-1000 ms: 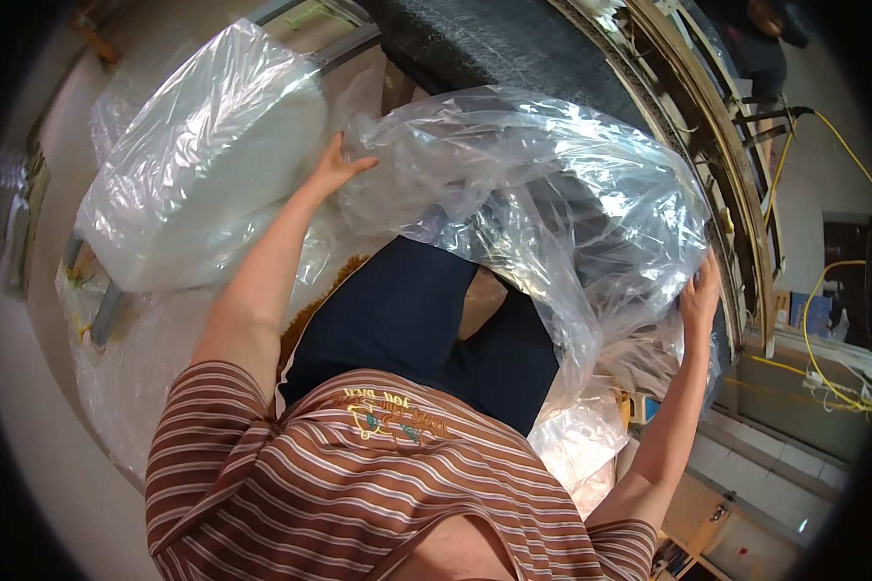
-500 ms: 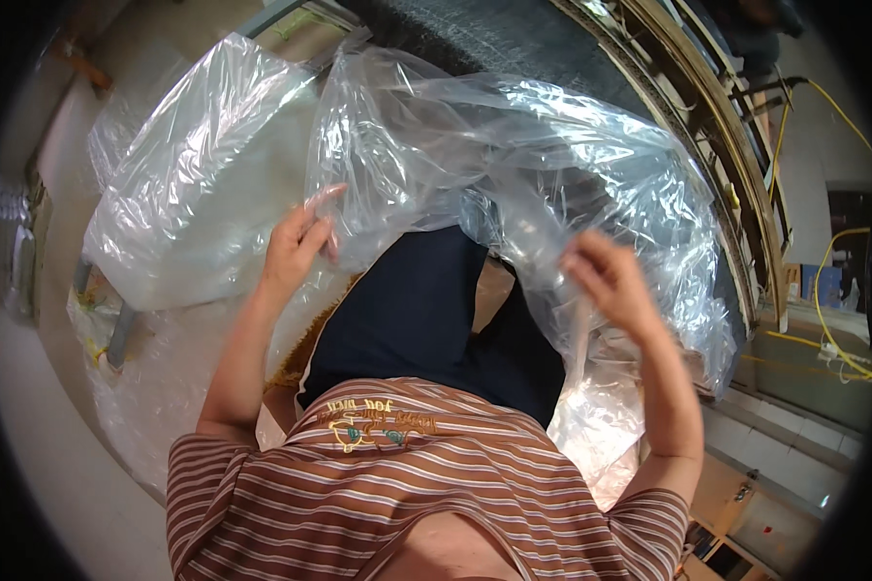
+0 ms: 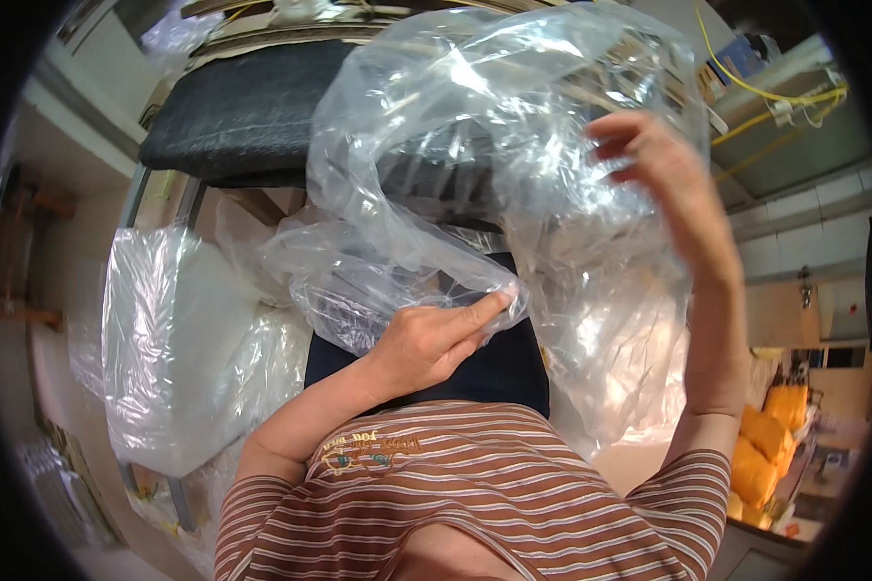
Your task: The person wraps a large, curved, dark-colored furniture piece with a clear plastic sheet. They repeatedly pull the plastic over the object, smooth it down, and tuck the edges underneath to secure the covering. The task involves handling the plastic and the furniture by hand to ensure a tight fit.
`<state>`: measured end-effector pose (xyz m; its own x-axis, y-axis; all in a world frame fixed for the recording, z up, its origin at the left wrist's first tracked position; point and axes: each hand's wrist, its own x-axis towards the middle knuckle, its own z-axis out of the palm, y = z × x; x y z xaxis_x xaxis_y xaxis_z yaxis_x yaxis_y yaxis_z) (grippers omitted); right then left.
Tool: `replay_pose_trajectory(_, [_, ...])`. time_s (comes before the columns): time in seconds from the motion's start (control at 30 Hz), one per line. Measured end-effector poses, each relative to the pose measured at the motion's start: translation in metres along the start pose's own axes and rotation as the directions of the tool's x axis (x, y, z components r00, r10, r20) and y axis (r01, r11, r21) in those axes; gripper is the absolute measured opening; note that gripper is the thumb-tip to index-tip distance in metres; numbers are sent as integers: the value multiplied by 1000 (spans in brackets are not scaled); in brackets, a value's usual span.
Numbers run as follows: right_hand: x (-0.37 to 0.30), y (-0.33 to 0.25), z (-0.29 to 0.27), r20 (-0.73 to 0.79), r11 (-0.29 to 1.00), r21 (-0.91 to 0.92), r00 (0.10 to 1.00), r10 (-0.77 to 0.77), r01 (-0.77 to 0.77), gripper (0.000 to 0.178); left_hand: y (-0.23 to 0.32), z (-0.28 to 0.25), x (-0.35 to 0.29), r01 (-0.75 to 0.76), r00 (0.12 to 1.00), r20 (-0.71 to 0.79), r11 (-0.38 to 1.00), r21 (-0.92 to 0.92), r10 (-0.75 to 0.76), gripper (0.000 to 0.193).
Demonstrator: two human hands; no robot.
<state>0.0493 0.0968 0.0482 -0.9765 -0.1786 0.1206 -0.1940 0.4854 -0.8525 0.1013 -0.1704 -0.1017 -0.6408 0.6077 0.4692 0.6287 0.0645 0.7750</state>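
A large clear plastic sheet [image 3: 426, 68] spreads in loose, shiny folds over my lap and a dark padded surface [image 3: 252, 116] in front of me. Low at the middle, my left hand [image 3: 431, 341] is closed, its fingertips pinching an edge of the plastic above my thighs. My right hand [image 3: 654, 160] is raised over the right part of the sheet. Its fingers are bent and apart, slightly blurred by motion, and no plastic shows between them.
At the left, a metal-legged frame carries a plastic-wrapped pale stack [image 3: 150, 339]. Yellow cables [image 3: 794, 97] run along the far right. Orange bundles [image 3: 767, 445] lie at the lower right. More crumpled clear plastic hangs to the floor beside my legs.
My view has turned to the right. The left hand has moved inward to the middle and pinches the plastic edge. My right hand has gone up and away, and the sheet has billowed higher.
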Motion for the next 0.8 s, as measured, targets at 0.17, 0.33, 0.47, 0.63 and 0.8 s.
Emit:
replay_pose_trajectory(0.17, [-38, 1, 102, 166, 982, 43, 968, -189, 185, 53, -6, 33, 11, -70, 990, 121, 998, 10, 68, 38])
replay_pose_trajectory(0.33, [-41, 8, 101, 79, 968, 237, 992, -101, 80, 9, 2, -31, 7, -83, 974, -200, 989, 126, 107, 20])
replay_pose_trajectory(0.47, [-49, 11, 84, 148, 971, 183, 972, -182, 154, 12, 16, -70, 74, -101, 902, -320, 863, 494, 288, 26])
replay_pose_trajectory(0.63, [-55, 6, 70, 128, 950, 307, 986, -103, 60, 11, -1, -69, 132, -419, 907, 98, 896, 149, 409, 18])
replay_pose_trajectory(0.8, [-57, 2, 52, 65, 955, 296, 998, -8, -12, 15, -1, -43, 121, -260, 964, -70, 962, -88, 255, 11])
